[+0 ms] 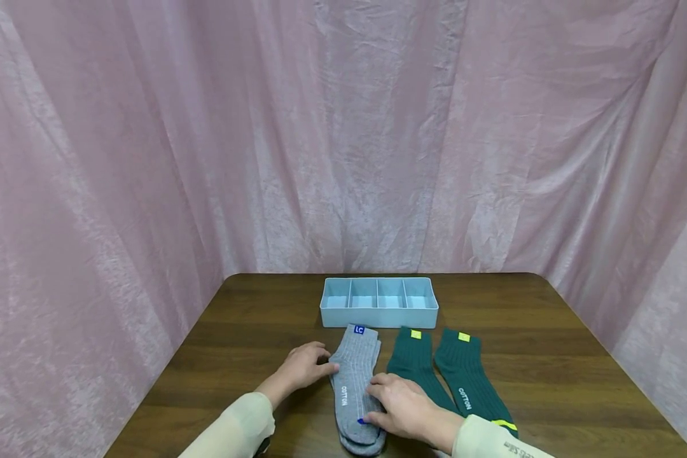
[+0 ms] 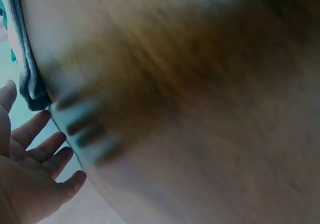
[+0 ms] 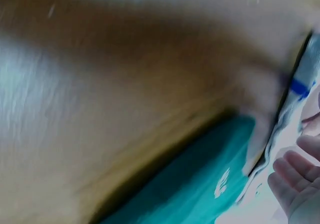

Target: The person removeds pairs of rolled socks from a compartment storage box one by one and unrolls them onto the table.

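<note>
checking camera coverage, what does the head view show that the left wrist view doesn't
Only the head view shows the right hand resting on the grey socks, the two green socks beside them and the whole blue divided tray. Only the left wrist view shows the left hand's open palm with spread fingers, close up. Both share the left hand, the wooden table and the edge of the grey socks, though the wrist view is blurred.

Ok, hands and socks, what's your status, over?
Left hand flat at grey socks' left edge. Right hand resting on their toe end. Green socks alongside, blue tray behind. Nothing in the way.
</note>
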### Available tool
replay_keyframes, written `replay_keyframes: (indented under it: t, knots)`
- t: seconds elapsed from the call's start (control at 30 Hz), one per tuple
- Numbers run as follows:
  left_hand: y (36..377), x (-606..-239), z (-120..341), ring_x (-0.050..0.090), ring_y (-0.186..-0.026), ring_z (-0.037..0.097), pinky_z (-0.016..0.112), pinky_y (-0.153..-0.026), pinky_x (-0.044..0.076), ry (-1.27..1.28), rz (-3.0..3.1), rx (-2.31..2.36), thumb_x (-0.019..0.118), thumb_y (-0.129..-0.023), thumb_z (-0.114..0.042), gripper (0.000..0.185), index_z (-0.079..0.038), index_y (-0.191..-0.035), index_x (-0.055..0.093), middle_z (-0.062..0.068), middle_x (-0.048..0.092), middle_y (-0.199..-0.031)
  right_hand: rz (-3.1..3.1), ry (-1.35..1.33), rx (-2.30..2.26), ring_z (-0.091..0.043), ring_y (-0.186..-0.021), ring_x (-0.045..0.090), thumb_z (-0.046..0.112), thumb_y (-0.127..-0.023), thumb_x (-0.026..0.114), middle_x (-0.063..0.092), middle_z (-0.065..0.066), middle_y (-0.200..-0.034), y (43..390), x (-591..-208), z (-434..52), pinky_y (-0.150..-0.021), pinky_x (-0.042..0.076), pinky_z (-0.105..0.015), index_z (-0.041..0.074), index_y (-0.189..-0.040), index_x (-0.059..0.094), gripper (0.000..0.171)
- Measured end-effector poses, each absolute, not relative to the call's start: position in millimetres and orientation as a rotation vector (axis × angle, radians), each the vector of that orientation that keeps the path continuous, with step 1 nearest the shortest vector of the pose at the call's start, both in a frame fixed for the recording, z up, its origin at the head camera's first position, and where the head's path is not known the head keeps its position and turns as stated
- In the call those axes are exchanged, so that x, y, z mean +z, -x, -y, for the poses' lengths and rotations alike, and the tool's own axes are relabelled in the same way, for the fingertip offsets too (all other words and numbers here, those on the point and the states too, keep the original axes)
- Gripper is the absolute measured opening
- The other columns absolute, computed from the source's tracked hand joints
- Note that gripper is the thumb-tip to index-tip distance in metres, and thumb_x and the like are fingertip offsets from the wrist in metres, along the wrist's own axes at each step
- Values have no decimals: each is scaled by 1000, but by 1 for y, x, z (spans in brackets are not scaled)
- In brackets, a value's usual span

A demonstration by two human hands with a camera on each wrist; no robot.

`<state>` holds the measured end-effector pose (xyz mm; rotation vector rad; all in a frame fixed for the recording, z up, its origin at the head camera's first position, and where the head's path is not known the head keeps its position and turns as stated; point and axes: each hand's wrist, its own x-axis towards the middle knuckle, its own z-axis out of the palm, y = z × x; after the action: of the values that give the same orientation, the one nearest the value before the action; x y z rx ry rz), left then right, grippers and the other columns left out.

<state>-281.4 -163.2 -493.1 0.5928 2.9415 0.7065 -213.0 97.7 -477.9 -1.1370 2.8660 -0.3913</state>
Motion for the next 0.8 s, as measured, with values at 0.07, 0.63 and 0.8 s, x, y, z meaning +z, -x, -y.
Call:
replay_keyframes:
  t: [0.07,0.63,0.8]
  knots:
    - [281,-493,163,55,-120,40,59,-102,37,-607,-2962,707,69,-92,-38,41,-2,-110,73,22,62,-125,-2881,1104,-416,-22,-113,60,44,-91,69,63,-8,-124,217,-476,-101,-92,52,-41,8,-120,71,45]
    - [284,-498,161,62,-91,22,47,-84,48,-575,-3075,691,78,-85,-36,22,-15,-83,72,0,65,-95,-3036,829,-716,-33,-112,61,28,-93,70,62,-16,-125,262,-483,-116,-89,51,-51,2,-118,70,36]
    - [284,-499,158,61,-93,21,44,-83,50,-574,-3042,820,77,-86,-25,16,-18,-77,67,0,64,-98,-3023,808,-754,-33,-111,61,26,-93,70,63,-18,-123,265,-486,-112,-89,50,-52,0,-117,70,35]
